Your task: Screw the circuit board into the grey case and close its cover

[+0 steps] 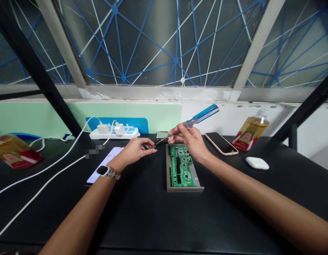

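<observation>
My right hand (189, 140) is closed around a screwdriver (205, 114) with a clear and blue handle. Its thin shaft slants down to the left. Close to the tip, my left hand (138, 150) has its fingers and thumb bent together. Whatever small thing is at those fingertips is too tiny to make out. Below my right hand, a green circuit board (183, 166) sits in an open grey metal case (185, 190) on the black table (153, 219). The case's far right part is hidden behind that hand.
A lit phone (104, 166) lies under my left wrist. A dark phone (222, 143), a white earbud case (257, 163) and a drink bottle (251, 129) stand right. On the left are another bottle (17, 150), a power strip (114, 131) and white cables (57, 163).
</observation>
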`<state>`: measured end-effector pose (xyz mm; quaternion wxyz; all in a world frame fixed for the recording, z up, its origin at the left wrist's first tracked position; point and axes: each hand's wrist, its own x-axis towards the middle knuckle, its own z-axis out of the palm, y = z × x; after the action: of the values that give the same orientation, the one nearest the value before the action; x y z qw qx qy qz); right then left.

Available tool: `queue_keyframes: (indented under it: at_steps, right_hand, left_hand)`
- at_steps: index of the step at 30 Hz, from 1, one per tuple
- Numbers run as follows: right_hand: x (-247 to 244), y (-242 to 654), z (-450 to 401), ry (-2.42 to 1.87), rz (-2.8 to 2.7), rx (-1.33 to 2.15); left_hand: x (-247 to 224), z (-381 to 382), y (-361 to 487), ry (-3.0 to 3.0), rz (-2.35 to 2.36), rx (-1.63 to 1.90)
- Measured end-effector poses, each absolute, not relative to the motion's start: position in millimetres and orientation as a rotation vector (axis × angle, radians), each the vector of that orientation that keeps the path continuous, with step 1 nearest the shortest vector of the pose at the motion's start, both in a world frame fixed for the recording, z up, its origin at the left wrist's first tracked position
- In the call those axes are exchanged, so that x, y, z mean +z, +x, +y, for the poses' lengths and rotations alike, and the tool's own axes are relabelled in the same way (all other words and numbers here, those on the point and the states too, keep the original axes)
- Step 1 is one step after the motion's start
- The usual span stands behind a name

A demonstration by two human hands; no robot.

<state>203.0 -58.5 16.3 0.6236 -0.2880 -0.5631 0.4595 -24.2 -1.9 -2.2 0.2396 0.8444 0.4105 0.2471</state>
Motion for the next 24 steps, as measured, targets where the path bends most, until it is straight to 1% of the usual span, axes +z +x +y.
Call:
queue_keyframes:
  at_steps: [24]
  right_hand:
    - [23.8, 209.4, -61.0, -0.668, -1.337, 1.054]
  left_hand:
    - [2.7, -8.6, -15.6, 2.373, 1.104, 0.772]
